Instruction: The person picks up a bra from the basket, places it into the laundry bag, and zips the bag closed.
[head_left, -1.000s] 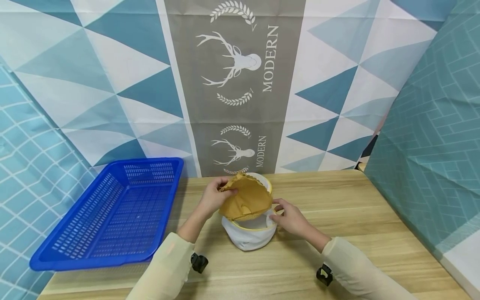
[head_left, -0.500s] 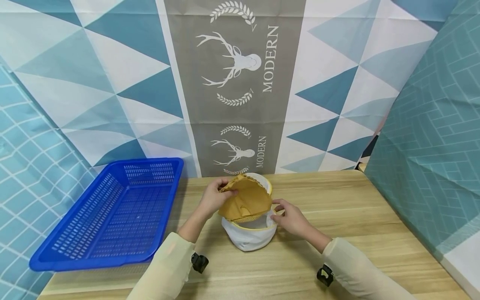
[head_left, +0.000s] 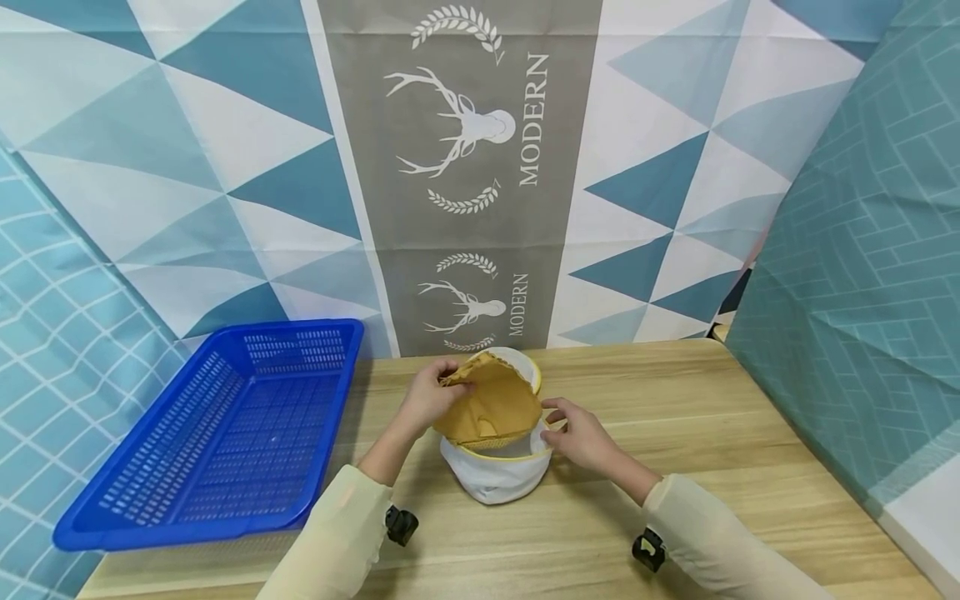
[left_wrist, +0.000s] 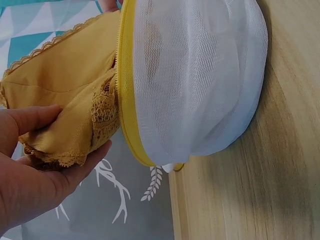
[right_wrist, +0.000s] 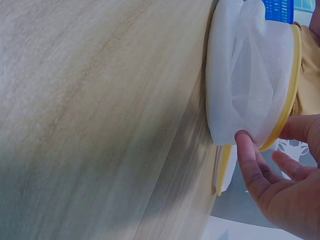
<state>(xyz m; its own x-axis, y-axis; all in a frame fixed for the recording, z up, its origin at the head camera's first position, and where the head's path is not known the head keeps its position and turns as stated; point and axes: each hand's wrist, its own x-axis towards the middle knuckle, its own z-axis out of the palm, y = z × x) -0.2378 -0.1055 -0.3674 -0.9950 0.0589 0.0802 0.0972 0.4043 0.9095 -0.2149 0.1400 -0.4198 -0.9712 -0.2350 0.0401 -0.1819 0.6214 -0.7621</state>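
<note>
In the head view my left hand pinches mustard-yellow lace-trimmed underwear over the mouth of a round white mesh laundry bag. The left wrist view shows thumb and fingers on either side of the folded cloth, whose lower part goes in past the yellow zip edge. My right hand holds the bag's right rim. In the right wrist view a fingertip presses the mesh wall from outside, while the thumb sits at the zip edge. The bag's inside is mostly hidden behind the underwear.
The bag's white lid, edged in yellow, stands folded back behind the underwear. To the left is a blue slotted plastic basket. A patterned cloth backdrop rises behind the wooden table.
The head view has shifted slightly. My left hand keeps the underwear at the bag's mouth, the cloth dipping very slightly, and my right hand stays at the rim.
</note>
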